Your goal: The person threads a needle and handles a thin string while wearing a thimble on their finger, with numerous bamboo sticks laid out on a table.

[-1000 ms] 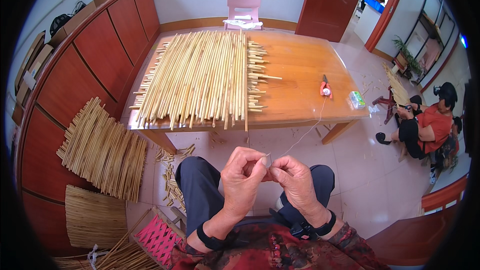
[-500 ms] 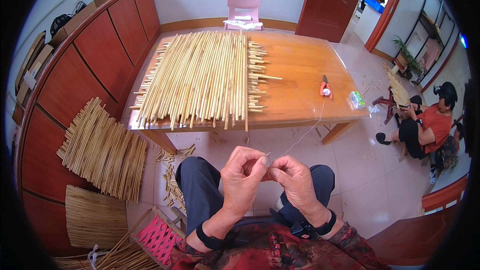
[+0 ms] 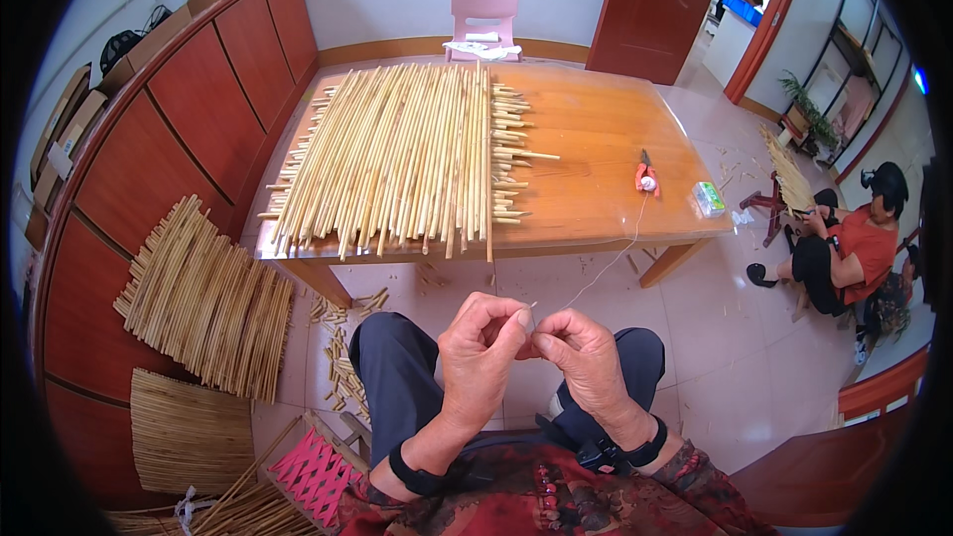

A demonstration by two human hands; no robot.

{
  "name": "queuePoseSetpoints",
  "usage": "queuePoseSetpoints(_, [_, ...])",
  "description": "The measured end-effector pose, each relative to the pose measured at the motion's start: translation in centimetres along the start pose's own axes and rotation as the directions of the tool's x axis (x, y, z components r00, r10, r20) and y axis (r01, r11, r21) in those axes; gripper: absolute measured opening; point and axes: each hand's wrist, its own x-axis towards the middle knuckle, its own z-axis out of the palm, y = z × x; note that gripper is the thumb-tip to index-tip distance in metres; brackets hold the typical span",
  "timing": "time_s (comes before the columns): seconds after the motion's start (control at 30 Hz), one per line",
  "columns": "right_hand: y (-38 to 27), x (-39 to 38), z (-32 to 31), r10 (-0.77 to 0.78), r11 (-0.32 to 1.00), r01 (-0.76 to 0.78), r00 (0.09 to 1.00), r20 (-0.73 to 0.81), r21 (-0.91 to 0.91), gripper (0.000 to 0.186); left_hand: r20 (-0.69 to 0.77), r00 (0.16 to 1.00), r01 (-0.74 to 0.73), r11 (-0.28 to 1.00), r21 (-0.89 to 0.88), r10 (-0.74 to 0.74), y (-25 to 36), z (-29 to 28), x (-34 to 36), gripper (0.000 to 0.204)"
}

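Note:
Above my lap, my left hand (image 3: 478, 352) and my right hand (image 3: 584, 355) meet with their fingertips almost touching. Thumb and forefinger of the left are pinched on a thin, needle-like piece (image 3: 533, 305), whose pale tip pokes out; its exact kind is too small to tell. My right fingers are closed on a white thread (image 3: 603, 273). That thread trails up over the table edge to a small white ball of thread (image 3: 648, 184) beside red-handled pliers (image 3: 642, 167). Where thread and thin piece come together is hidden by the fingers.
A wooden table (image 3: 586, 129) ahead carries crossed layers of straw-coloured reed sticks (image 3: 397, 154) and a small green-and-white box (image 3: 709, 199). Bundled reed mats (image 3: 208, 298) lean at left against red cabinets (image 3: 164, 144). At right sits another person (image 3: 859, 248). Cut stick pieces litter the floor.

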Motion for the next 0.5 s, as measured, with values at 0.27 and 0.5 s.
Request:
queuePoseSetpoints(0.27, [0.41,-0.02,-0.29,-0.013,1.000,0.013,1.000,-0.010,-0.012,0.008,0.053,0.994,0.099,0.994,-0.047,-0.097,0.05,-0.19,0.20,0.003])
queuePoseSetpoints(0.5, [-0.12,0.02,-0.31,-0.042,0.994,0.041,0.999,-0.006,-0.098,0.012,0.101,0.981,0.181,0.974,-0.140,-0.168,-0.14,-0.13,0.08,0.004])
